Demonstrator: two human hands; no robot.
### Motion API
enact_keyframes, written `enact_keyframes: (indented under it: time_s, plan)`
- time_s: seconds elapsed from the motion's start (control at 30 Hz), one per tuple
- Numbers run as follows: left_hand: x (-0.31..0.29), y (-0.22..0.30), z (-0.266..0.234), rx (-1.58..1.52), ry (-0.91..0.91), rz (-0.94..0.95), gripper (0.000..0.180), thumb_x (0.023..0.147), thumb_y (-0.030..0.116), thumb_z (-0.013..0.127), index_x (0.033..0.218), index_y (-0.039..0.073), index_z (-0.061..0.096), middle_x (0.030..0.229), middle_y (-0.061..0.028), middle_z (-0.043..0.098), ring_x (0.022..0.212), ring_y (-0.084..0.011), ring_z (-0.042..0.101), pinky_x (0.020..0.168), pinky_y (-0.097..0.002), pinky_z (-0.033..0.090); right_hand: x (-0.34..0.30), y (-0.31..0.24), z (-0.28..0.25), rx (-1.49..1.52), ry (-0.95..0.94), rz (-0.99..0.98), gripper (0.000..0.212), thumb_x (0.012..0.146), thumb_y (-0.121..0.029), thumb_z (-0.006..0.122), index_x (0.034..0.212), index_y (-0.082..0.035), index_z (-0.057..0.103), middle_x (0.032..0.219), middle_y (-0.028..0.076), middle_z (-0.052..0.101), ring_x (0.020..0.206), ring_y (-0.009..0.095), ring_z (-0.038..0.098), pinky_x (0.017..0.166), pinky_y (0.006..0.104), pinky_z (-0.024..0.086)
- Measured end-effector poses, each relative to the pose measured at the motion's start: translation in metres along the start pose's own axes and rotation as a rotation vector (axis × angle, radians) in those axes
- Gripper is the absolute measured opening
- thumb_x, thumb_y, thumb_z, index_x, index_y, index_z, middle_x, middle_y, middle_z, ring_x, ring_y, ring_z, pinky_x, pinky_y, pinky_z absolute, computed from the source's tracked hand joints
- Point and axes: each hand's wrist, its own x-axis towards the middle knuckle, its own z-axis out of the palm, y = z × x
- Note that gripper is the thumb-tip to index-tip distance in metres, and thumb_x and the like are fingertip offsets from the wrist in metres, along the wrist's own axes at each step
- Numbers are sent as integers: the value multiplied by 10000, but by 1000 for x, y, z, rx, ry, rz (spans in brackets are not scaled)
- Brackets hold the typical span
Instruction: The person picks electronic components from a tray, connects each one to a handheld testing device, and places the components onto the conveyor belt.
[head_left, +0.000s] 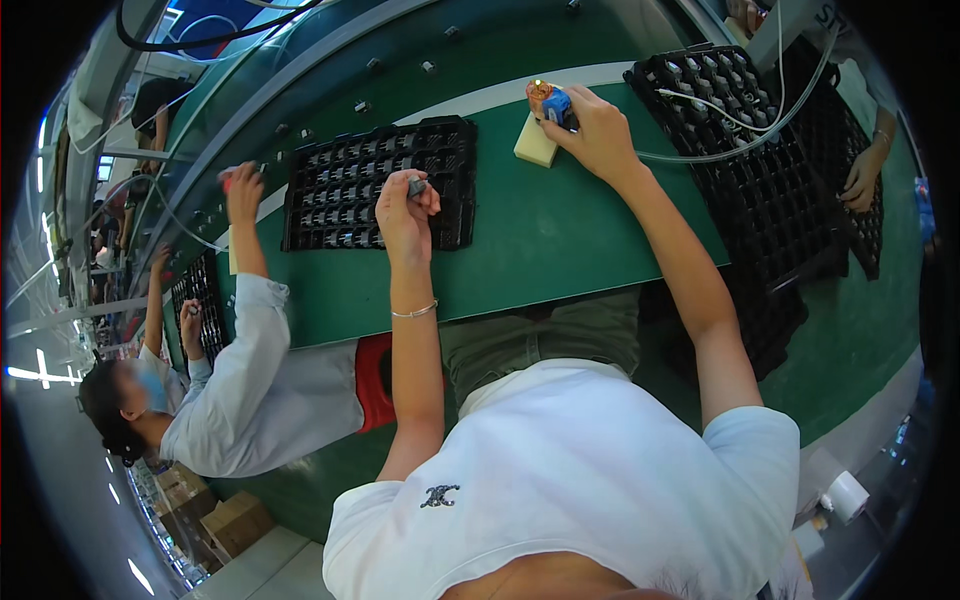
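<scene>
My left hand (pixel 404 222) is closed around a small grey metal part (pixel 416 187), above the right half of a black compartment tray (pixel 459 150). Small metallic parts fill several of the tray's rows. Farther right, my right hand (pixel 597 135) grips a blue object with a round copper-coloured end (pixel 549 103); its exact kind I cannot make out. A pale yellow sponge block (pixel 536 142) lies on the green table (pixel 540 230) just below that object.
Small parts (pixel 429 67) are scattered along the dark green belt beyond the table. Black trays (pixel 765 205) stand at the right, crossed by a clear hose (pixel 710 160). A co-worker's hand (pixel 866 180) is near them. Another person (pixel 240 370) works close at my left.
</scene>
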Motion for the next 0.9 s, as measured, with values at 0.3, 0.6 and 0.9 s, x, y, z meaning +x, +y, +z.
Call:
enact_keyframes:
  time_s: [0.3, 0.6, 0.9]
  plan:
    - [-3, -3, 2, 86, -1, 47, 277, 987, 228, 496, 920, -18, 604, 671, -39, 500, 605, -142, 504, 553, -253, 424, 15, 30, -6, 496, 40, 425, 352, 842, -329, 710, 922, 7, 641, 810, 93, 668, 636, 160, 630, 556, 275, 491]
    - [-4, -8, 5, 145, 5, 77, 274, 985, 248, 541, 883, 6, 619, 657, -2, 518, 564, -81, 506, 519, -199, 375, 11, 24, -22, 558, -3, 375, 404, 806, -378, 753, 826, 17, 671, 808, 43, 683, 674, 136, 633, 589, 302, 494]
    - [-4, -10, 7, 241, 13, 85, 276, 992, 229, 515, 893, -12, 608, 655, -27, 526, 574, -99, 504, 537, -205, 395, 3, -5, -11, -89, -11, 7, 345, 746, -336, 746, 815, -15, 638, 797, 88, 604, 723, 286, 616, 635, 372, 505]
